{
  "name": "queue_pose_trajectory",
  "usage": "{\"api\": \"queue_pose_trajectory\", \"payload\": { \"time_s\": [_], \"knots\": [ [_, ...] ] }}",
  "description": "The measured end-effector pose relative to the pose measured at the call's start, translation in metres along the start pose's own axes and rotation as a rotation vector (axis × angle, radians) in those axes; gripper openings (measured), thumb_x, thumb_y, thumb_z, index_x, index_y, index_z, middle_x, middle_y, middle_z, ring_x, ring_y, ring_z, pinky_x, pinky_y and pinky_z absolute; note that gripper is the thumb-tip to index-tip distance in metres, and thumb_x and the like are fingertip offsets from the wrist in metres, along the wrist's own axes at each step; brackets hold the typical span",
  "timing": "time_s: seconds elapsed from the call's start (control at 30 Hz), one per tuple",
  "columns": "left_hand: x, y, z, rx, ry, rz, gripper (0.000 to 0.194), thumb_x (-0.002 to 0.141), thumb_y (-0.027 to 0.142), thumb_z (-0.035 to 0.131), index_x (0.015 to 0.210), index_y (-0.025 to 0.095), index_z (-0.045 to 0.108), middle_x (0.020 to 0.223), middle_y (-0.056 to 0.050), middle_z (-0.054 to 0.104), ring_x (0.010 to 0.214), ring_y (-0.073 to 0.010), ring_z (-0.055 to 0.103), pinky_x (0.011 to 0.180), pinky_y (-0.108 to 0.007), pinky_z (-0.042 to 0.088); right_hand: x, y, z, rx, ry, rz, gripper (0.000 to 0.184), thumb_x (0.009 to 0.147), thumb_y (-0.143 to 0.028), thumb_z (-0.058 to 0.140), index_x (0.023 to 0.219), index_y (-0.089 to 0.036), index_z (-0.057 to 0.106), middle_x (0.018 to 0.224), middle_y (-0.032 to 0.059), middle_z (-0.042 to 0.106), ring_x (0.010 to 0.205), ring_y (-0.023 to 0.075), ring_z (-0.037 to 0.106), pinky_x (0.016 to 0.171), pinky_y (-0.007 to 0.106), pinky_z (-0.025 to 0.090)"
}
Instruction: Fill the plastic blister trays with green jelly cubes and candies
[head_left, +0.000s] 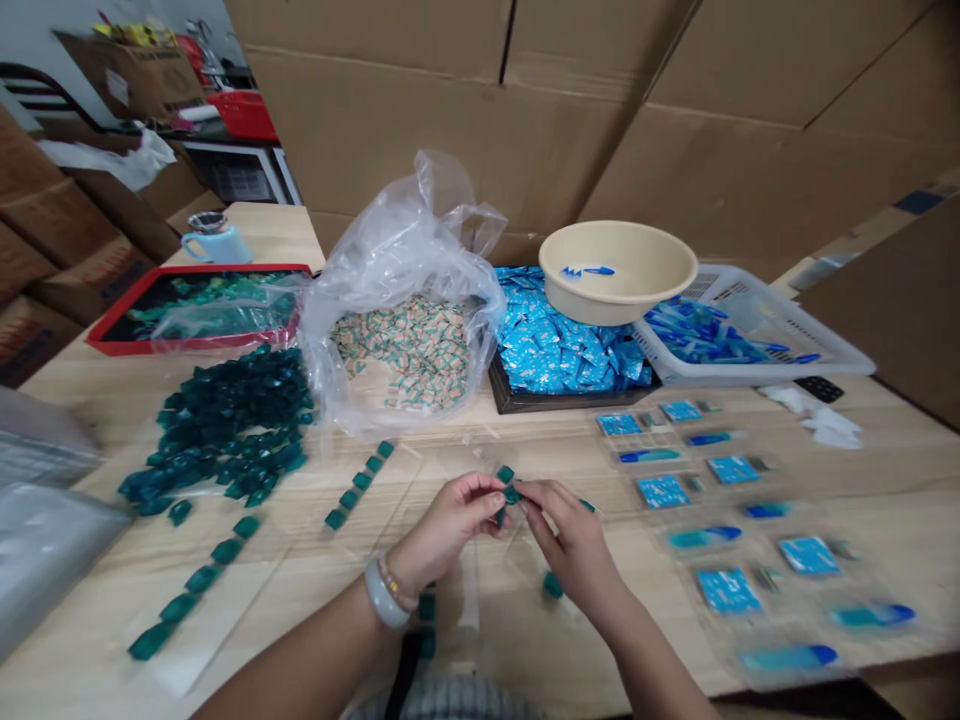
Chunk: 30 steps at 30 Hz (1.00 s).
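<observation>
My left hand (454,520), with a bangle at its wrist, is closed on a small dark green piece (511,495) in front of me. The fingertips of my right hand (566,525) pinch that same piece from the other side. Another green piece (505,473) shows just beyond the fingers, though I cannot tell whether it is held. Below my right hand lies a single green piece (553,585). To the left, a short row of green pieces (361,481) and a longer row (201,579) rest on clear plastic. My left forearm partly covers more green pieces (427,607).
A heap of dark green pieces (232,420) lies at left, before a red tray (97,338). Behind stand a clear bag (390,260) of small tan-and-green pieces, blue packets (562,345), a cream basin (622,295) and a white basket (840,350). Clear packs (701,500) fill the right side.
</observation>
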<state>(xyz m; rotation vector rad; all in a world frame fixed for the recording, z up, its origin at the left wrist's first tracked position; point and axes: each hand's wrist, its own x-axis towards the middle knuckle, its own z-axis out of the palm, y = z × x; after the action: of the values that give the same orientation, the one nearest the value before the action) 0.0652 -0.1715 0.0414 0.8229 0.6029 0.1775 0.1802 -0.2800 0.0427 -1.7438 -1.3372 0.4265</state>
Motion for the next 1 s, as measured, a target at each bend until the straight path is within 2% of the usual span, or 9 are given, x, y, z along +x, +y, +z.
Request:
{"api": "queue_pose_trajectory", "payload": {
  "time_s": [0.07,0.13,0.27,0.4,0.47,0.6,0.77,0.9,1.0],
  "knots": [
    [0.0,0.003,0.001,0.021,0.005,-0.001,0.029,0.063,0.031,0.067,0.083,0.011,0.059,0.069,-0.002,0.056,0.062,-0.0108,0.052,0.058,-0.024,0.038,0.002,-0.003,-0.003,-0.051,-0.043,0.007,0.019,0.081,-0.017,0.042,0.093,-0.021,0.056,0.084,0.0054,0.059,0.078,0.0155,0.056,0.069,0.028,0.046],
    [0.001,0.006,0.001,0.046,0.023,-0.002,0.031,0.062,0.031,0.067,0.083,0.01,0.06,0.068,-0.002,0.057,0.06,-0.0105,0.051,0.059,-0.025,0.038,0.004,-0.003,-0.003,-0.03,-0.073,0.093,0.011,0.08,-0.019,0.043,0.083,-0.02,0.054,0.076,0.0038,0.058,0.07,0.0146,0.055,0.064,0.027,0.045],
    [0.003,0.012,0.0,0.141,0.027,0.008,0.029,0.062,0.03,0.067,0.082,0.009,0.061,0.066,-0.002,0.058,0.058,-0.0089,0.049,0.059,-0.024,0.038,0.008,0.004,0.001,0.301,-0.174,0.338,0.006,0.078,-0.025,0.046,0.079,-0.019,0.047,0.069,0.0001,0.053,0.061,0.0122,0.053,0.058,0.026,0.045],
    [0.003,0.018,-0.007,0.224,-0.026,-0.02,0.029,0.061,0.028,0.069,0.082,0.009,0.063,0.069,-0.003,0.059,0.056,-0.0079,0.047,0.055,-0.022,0.037,0.013,0.005,0.0,0.39,-0.214,0.352,0.011,0.073,-0.027,0.055,0.071,-0.018,0.05,0.074,0.0003,0.049,0.062,0.0108,0.047,0.055,0.024,0.04],
    [0.001,0.022,-0.011,0.145,-0.057,-0.071,0.029,0.061,0.026,0.069,0.085,0.011,0.063,0.074,-0.004,0.059,0.057,-0.0071,0.047,0.053,-0.02,0.035,0.016,0.0,-0.001,0.494,-0.237,0.389,0.014,0.07,-0.029,0.058,0.066,-0.018,0.05,0.07,-0.0006,0.046,0.06,0.0104,0.044,0.053,0.023,0.036],
    [-0.007,0.029,-0.011,-0.215,-0.212,-0.193,0.025,0.066,0.021,0.066,0.089,0.012,0.063,0.075,-0.004,0.057,0.055,-0.004,0.045,0.052,-0.017,0.033,0.018,-0.015,0.001,1.039,-0.313,0.568,0.018,0.067,-0.03,0.063,0.064,-0.018,0.05,0.067,-0.001,0.047,0.062,0.0108,0.045,0.058,0.025,0.036],
    [-0.024,0.044,-0.011,-0.354,-0.265,-0.19,0.019,0.068,0.015,0.064,0.085,0.009,0.064,0.071,-0.004,0.056,0.055,-0.0031,0.046,0.05,-0.014,0.033,0.013,-0.038,0.002,1.411,-0.245,0.652,0.019,0.061,-0.028,0.069,0.064,-0.018,0.053,0.076,0.0013,0.048,0.069,0.0121,0.046,0.063,0.025,0.036],
    [-0.04,0.06,-0.029,-0.393,-0.138,-0.144,0.016,0.065,0.019,0.067,0.08,0.014,0.065,0.067,-0.001,0.057,0.049,-0.0008,0.041,0.042,-0.011,0.026,-0.002,-0.058,-0.025,1.367,-0.172,0.531,0.026,0.069,-0.04,0.061,0.056,-0.019,0.052,0.074,0.0029,0.046,0.067,0.0145,0.046,0.059,0.028,0.039],
    [-0.043,0.061,-0.033,-0.241,-0.068,-0.131,0.016,0.065,0.02,0.068,0.08,0.014,0.064,0.068,-0.002,0.057,0.051,-0.0024,0.043,0.045,-0.013,0.03,-0.006,-0.061,-0.035,0.936,-0.06,0.39,0.021,0.074,-0.042,0.055,0.065,-0.023,0.058,0.077,0.0039,0.049,0.073,0.0175,0.048,0.064,0.031,0.041]
  ]
}}
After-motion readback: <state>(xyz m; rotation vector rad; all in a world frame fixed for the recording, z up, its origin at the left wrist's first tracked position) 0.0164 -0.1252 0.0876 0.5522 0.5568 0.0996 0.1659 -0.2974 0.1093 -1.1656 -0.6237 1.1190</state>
